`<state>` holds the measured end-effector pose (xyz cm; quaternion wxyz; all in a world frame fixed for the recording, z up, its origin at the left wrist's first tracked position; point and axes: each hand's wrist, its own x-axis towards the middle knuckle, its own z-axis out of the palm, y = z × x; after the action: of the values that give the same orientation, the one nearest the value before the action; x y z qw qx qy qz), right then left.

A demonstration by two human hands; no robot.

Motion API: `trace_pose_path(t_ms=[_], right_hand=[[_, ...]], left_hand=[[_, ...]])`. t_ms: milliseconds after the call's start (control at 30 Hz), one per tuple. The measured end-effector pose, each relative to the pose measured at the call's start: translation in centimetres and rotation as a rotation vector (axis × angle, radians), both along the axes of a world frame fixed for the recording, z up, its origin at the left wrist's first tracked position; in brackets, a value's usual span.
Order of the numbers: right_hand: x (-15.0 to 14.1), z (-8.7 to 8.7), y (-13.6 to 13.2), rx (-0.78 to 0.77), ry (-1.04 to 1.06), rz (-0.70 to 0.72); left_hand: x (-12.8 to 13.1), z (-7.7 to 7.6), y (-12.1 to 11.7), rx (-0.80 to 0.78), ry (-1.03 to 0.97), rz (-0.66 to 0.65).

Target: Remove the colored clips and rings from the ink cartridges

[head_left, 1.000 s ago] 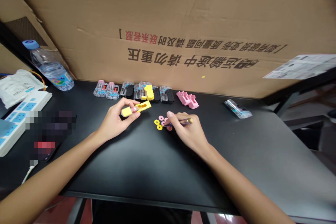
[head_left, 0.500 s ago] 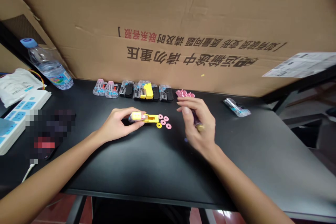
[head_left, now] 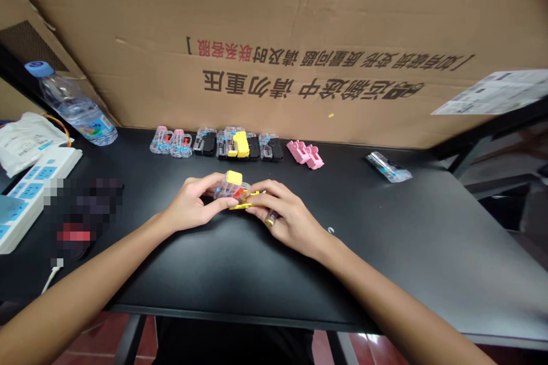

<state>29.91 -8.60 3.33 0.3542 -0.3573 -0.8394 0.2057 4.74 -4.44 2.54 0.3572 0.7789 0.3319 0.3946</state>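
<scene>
"Yellow end, clear plastic body: where's the toy piece [head_left: 231,183] on my feed?"

"Between the hands, above the black table [head_left: 222,274]. I've got it pinched in the left hand [head_left: 188,205], thumb against fingers."

"And the right hand [head_left: 291,214]?"

"Curled around a gold-ended tool [head_left: 270,218], fingertips at the yellow part [head_left: 238,206]. Whether they grip that part or only touch it, I can't tell."

"Which step, then?"

"Close two-handed work on the yellow part, I'd judge. My next move calls for a firm left pinch and light right fingertips."
</scene>
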Motion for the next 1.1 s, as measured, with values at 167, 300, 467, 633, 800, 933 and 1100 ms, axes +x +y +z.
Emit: trace_pose_path(t_ms=[167,300,467,633,800,933,1100], right_hand=[[-0.1,0.5,-0.5,-0.070,0.111,-0.064],[-0.1,0.6,-0.3,-0.079,0.130,-0.110],[-0.2,0.5,0.3,0.078,0.012,-0.078],[-0.4,0.3,0.1,0.185,-0.041,-0.102],[0.2,0.5,0.5,0.185,-0.074,-0.148],[3.0,0.9,2.4,0.186,-0.089,-0.275],[7.8,0.3,5.0,0.179,-0.225,-0.652]], left_hand=[[-0.1,0.5,-0.1,0.041,0.033,-0.018],[-0.1,0.5,-0.5,0.083,0.076,-0.083],[-0.4,0.3,-0.8,0.166,0.220,-0.112],[-0.6,0.6,-0.7,0.299,0.273,-0.147],[-1.2,1.0,-0.2,0.364,0.221,-0.107],[-1.9,1.4,0.3,0.357,0.091,0.148],[-2.3,2.2,0.8,0.341,0.226,0.271]])
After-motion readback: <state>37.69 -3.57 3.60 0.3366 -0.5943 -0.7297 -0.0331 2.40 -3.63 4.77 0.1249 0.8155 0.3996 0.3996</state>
